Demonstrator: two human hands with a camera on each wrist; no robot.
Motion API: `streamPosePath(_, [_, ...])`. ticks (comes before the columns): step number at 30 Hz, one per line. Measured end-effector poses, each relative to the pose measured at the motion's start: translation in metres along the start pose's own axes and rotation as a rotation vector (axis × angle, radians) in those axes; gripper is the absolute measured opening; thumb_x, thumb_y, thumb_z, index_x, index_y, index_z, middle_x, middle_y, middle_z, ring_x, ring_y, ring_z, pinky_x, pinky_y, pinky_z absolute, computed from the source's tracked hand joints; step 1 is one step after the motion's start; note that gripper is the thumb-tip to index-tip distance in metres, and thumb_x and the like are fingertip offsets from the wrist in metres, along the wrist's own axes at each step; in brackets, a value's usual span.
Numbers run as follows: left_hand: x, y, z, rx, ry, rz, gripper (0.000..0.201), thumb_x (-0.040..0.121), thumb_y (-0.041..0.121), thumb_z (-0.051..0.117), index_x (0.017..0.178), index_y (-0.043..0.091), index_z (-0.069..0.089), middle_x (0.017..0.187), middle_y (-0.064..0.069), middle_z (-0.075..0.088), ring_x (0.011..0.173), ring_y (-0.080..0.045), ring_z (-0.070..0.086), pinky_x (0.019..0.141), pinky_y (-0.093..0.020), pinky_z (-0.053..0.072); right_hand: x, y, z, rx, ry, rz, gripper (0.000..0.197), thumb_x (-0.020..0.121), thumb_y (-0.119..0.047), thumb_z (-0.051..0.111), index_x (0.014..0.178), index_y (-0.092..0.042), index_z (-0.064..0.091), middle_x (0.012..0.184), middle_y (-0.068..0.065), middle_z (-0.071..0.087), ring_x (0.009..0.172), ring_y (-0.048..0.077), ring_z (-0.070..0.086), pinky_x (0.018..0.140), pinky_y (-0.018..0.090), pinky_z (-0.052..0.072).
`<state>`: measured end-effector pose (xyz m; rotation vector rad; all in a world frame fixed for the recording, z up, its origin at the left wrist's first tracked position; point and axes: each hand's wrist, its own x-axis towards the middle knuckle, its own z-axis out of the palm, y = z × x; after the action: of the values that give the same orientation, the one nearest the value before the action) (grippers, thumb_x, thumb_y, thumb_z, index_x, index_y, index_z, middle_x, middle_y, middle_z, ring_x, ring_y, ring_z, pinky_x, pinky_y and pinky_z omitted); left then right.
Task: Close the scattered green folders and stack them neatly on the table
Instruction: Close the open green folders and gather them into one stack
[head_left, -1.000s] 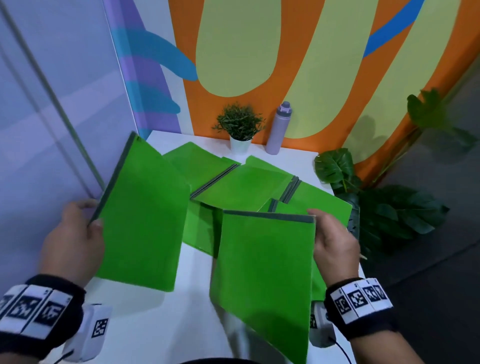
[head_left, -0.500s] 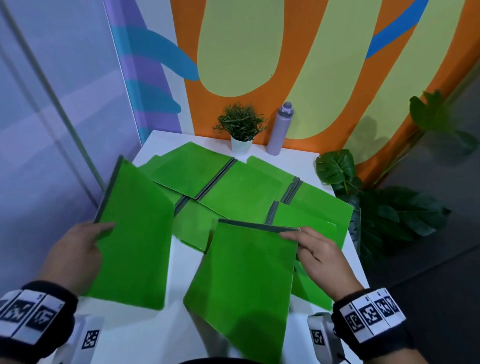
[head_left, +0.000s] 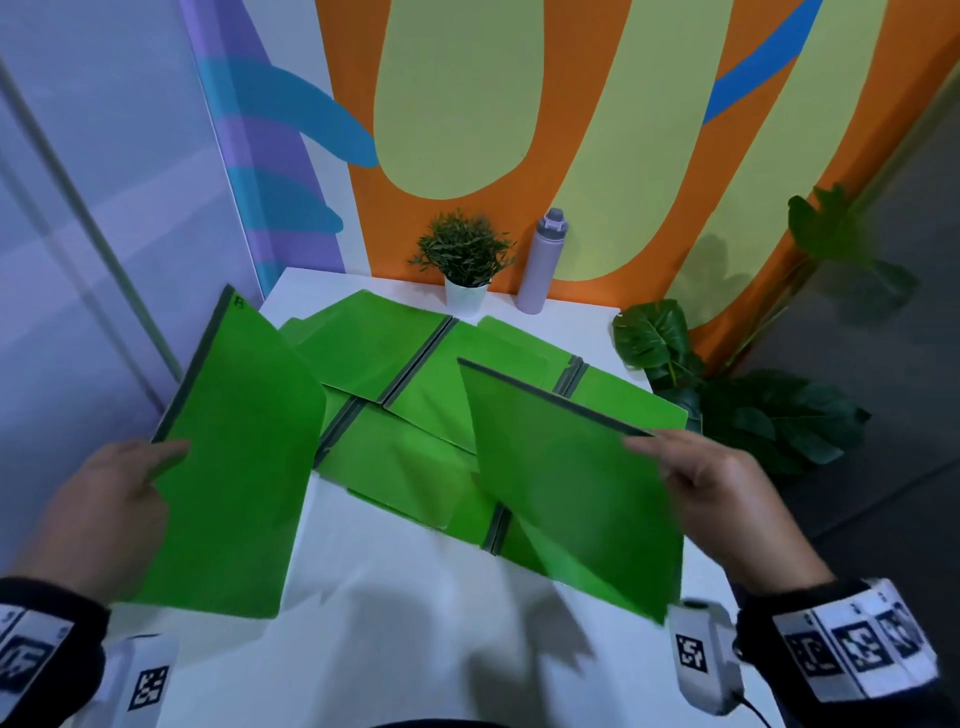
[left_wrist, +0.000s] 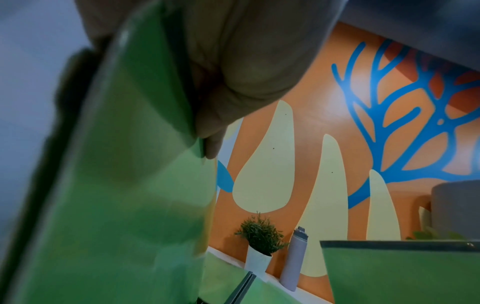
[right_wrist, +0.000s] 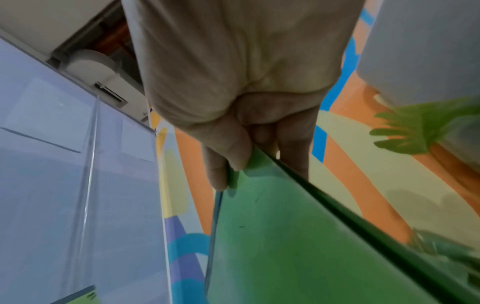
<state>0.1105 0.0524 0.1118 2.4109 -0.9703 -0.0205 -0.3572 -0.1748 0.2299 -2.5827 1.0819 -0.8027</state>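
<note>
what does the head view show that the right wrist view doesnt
Only the head view shows the left hand holding its closed folder, the open folders spread on the white table, the small potted plant and the purple bottle.

Only the right wrist view shows the glass partition.

Both show the right hand pinching the folder by its dark-spine corner.

A white table (head_left: 415, 623) is standing against a far wall mural (head_left: 597, 130) of orange, pale yellow and blue shapes. A small potted plant (head_left: 466, 260) and a lilac bottle (head_left: 543, 265) are sitting at the table's far edge. Glass panels (head_left: 93, 234) are running along the left. Large leafy plants (head_left: 753, 410) are growing on the right over a dark grey floor (head_left: 883, 441).
</note>
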Motion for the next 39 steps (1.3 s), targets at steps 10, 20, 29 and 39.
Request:
streamPosePath(10, [-0.041, 0.112, -0.019, -0.246, -0.254, -0.067, 0.067, 0.074, -0.018, 0.046, 0.130, 0.016, 0.059, 0.127, -0.022, 0.059, 0.069, -0.024, 0.053, 0.052, -0.011, 0.043, -0.007, -0.025, 0.025, -0.079, 0.180, -0.157, 0.071, 0.063, 0.013, 0.039, 0.121, -0.020, 0.063, 0.121, -0.002, 0.066, 0.091, 0.013, 0.067, 0.070, 0.027, 0.056])
streamPosePath(20, [-0.066, 0.108, 0.123, -0.783, -0.702, -0.523, 0.080, 0.057, 0.063, 0.079, 0.113, 0.009, 0.058, 0.114, -0.012, 0.066, 0.109, -0.032, 0.061, 0.095, -0.053, 0.050, -0.060, -0.046, 0.167, 0.095, -0.526, -0.357, 0.054, 0.075, -0.006, 0.038, 0.127, -0.017, 0.049, 0.119, 0.007, 0.067, 0.099, 0.018, 0.066, 0.073, 0.030, 0.058])
streamPosePath(29, [-0.070, 0.144, 0.074, -0.494, -0.559, -0.277, 0.030, 0.088, 0.001, 0.057, 0.106, 0.015, 0.036, 0.091, -0.006, 0.050, 0.084, -0.022, 0.054, 0.078, -0.038, 0.051, -0.042, 0.007, 0.188, 0.220, -0.457, 0.119, 0.065, 0.088, -0.013, 0.054, 0.141, -0.035, 0.025, 0.152, 0.005, 0.030, 0.139, 0.013, 0.023, 0.117, 0.033, 0.016])
streamPosePath(39, [-0.055, 0.143, 0.060, -0.572, -0.613, -0.245, 0.050, 0.095, 0.004, 0.045, 0.134, 0.026, 0.023, 0.112, -0.012, 0.055, 0.101, -0.025, 0.054, 0.089, -0.035, 0.046, 0.034, 0.025, 0.178, 0.770, -0.121, 0.759, 0.041, 0.093, -0.003, 0.049, 0.129, -0.020, 0.042, 0.121, 0.011, 0.054, 0.116, 0.029, 0.051, 0.091, 0.039, 0.045])
